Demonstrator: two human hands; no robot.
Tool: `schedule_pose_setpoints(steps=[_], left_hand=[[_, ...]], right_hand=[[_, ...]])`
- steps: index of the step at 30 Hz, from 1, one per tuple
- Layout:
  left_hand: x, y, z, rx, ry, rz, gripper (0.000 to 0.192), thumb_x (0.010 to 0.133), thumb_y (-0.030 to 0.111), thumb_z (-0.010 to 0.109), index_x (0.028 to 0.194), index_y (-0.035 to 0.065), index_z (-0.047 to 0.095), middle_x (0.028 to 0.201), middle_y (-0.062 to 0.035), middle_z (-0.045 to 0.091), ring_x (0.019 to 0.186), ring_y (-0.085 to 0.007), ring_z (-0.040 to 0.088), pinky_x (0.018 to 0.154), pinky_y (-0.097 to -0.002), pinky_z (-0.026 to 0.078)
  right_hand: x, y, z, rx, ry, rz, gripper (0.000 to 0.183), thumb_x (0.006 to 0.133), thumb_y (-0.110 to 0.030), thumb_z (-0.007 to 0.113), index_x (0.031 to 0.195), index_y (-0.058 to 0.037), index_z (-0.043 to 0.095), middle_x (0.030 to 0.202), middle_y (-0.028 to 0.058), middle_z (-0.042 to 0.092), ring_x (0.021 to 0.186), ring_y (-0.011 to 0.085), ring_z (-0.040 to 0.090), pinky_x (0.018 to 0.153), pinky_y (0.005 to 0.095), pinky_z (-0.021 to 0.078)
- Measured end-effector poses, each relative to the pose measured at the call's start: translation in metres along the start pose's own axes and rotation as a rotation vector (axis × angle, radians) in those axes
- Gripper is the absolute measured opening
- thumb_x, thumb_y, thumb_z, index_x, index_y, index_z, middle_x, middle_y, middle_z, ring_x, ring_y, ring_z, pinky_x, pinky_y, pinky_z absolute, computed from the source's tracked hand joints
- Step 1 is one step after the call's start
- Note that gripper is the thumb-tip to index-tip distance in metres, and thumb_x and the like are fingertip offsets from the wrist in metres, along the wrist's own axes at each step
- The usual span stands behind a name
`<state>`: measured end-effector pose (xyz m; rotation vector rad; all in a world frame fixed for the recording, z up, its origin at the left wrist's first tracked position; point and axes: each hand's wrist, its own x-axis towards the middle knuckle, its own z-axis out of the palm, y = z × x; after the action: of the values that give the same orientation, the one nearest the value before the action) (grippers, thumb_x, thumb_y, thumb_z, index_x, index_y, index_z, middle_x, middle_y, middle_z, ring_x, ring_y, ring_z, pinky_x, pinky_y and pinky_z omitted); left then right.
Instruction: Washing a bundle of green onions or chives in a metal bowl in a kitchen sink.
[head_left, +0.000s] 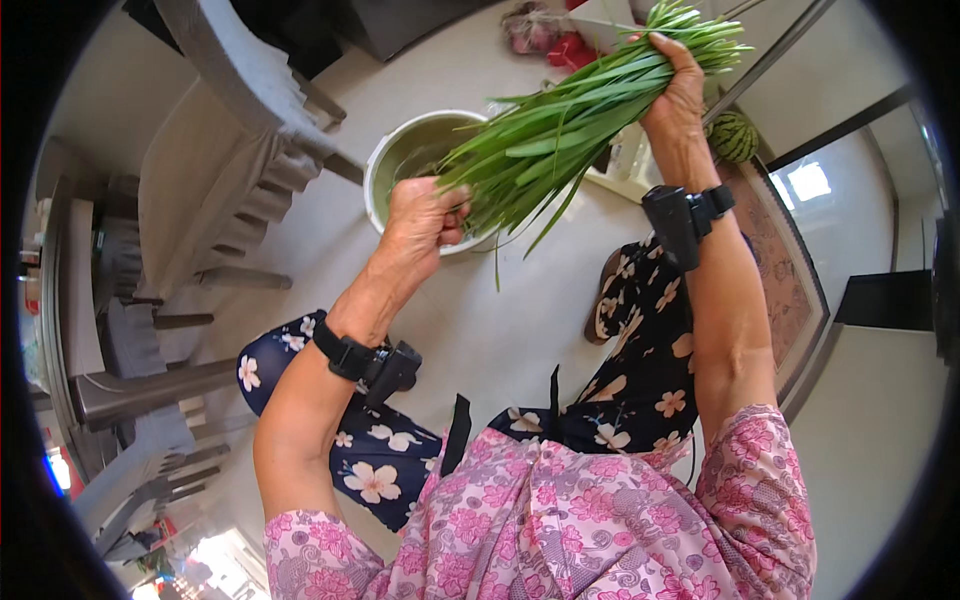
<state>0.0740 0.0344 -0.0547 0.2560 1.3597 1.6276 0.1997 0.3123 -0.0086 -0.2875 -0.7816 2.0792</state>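
A thick bunch of garlic chives (555, 135) slants across the upper middle of the view. My right hand (675, 90) grips it near the pale cut stem ends. At the leaf-tip end, my left hand (427, 214) has its fingers curled closed on the tips; exactly how many leaves it pinches is hidden. Below the leaf ends stands a white-rimmed bucket (369, 180) on the floor, partly covered by the chives and my left hand. Its inside looks greenish, and the contents are hard to make out. A few long leaves hang loose beneath the bunch.
Left of the bucket stands a chair with a grey fabric cover (202, 180). A watermelon (733, 137) lies at the right beside a patterned rug (780, 262). Red and clear plastic bags (536, 30) sit beyond the bucket. My knees flank the pale floor (495, 330).
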Motion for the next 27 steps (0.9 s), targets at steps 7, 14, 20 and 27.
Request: schedule_pose_setpoints(steps=[7,14,20,27], left_hand=[[0.027,0.003,-0.018,0.341,0.135,0.155,0.003,0.081,0.004,0.059,0.078,0.0045,0.06,0.065,0.0005,0.055,0.052,-0.0046,0.047,0.044,-0.0185,0.038],[0.048,0.002,-0.029,0.636,0.156,0.323,0.027,0.079,-0.004,0.053,0.105,-0.0064,0.06,0.088,-0.0104,0.063,0.07,-0.0138,0.062,0.054,-0.0227,0.05],[0.047,0.014,-0.027,0.684,0.257,0.359,0.022,0.082,-0.004,0.051,0.102,-0.0052,0.06,0.092,-0.0125,0.062,0.068,-0.0175,0.065,0.048,-0.0247,0.053],[0.055,0.014,-0.044,0.868,0.327,0.479,0.009,0.08,-0.001,0.053,0.085,-0.0033,0.061,0.071,-0.0072,0.061,0.06,-0.0136,0.062,0.046,-0.0248,0.049]], right_hand=[[-0.02,-0.015,0.023,-0.108,-0.107,0.062,0.026,0.077,-0.012,0.061,0.097,0.0027,0.056,0.08,0.0107,0.063,0.072,0.0204,0.062,0.068,0.034,0.055],[-0.045,-0.019,0.044,-0.204,-0.105,0.16,0.032,0.071,-0.016,0.063,0.096,0.0032,0.058,0.078,0.0092,0.063,0.067,0.0189,0.061,0.065,0.0319,0.0536],[-0.057,-0.015,0.051,-0.228,-0.17,0.169,0.036,0.069,-0.015,0.064,0.099,0.003,0.056,0.084,0.0097,0.061,0.072,0.0179,0.06,0.067,0.0311,0.0535],[-0.075,-0.014,0.06,-0.294,-0.321,0.243,0.04,0.064,-0.016,0.064,0.098,0.0018,0.054,0.084,0.0082,0.057,0.073,0.0156,0.056,0.061,0.0261,0.0505]])
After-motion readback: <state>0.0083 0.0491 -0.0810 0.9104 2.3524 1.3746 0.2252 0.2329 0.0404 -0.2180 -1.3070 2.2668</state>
